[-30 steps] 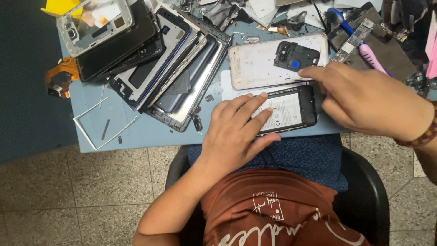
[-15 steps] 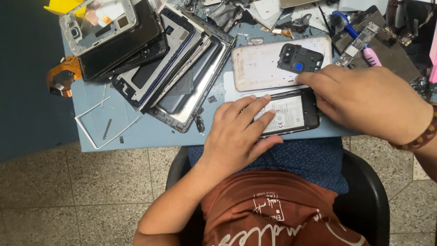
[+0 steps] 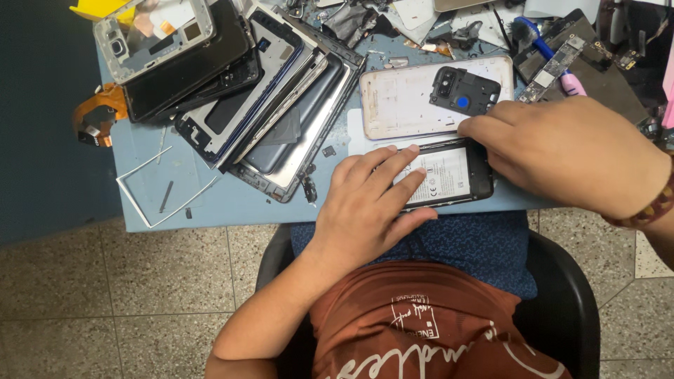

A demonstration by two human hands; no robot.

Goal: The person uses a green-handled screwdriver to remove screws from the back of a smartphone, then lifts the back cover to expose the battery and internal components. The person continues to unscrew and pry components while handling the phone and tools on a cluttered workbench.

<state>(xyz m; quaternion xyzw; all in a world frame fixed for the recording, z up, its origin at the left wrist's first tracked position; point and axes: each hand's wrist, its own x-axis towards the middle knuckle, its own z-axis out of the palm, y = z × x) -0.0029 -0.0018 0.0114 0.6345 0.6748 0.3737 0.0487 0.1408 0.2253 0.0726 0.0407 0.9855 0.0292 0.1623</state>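
A: Where do the hands lie?

B: The left hand (image 3: 365, 203) rests flat, fingers spread, on the opened phone (image 3: 442, 175), its fingertips on the white battery label. The right hand (image 3: 569, 154) lies palm down, loosely curled, over the phone's right end; whether it grips anything cannot be told.

A: And around them?

B: Just beyond the fingertips lies a pale back cover (image 3: 407, 98) carrying a black camera module (image 3: 465, 90). Left of the left hand, a stack of phone frames (image 3: 281, 112) leans across the blue surface (image 3: 196, 203), a thin white frame (image 3: 161, 189) beside it.
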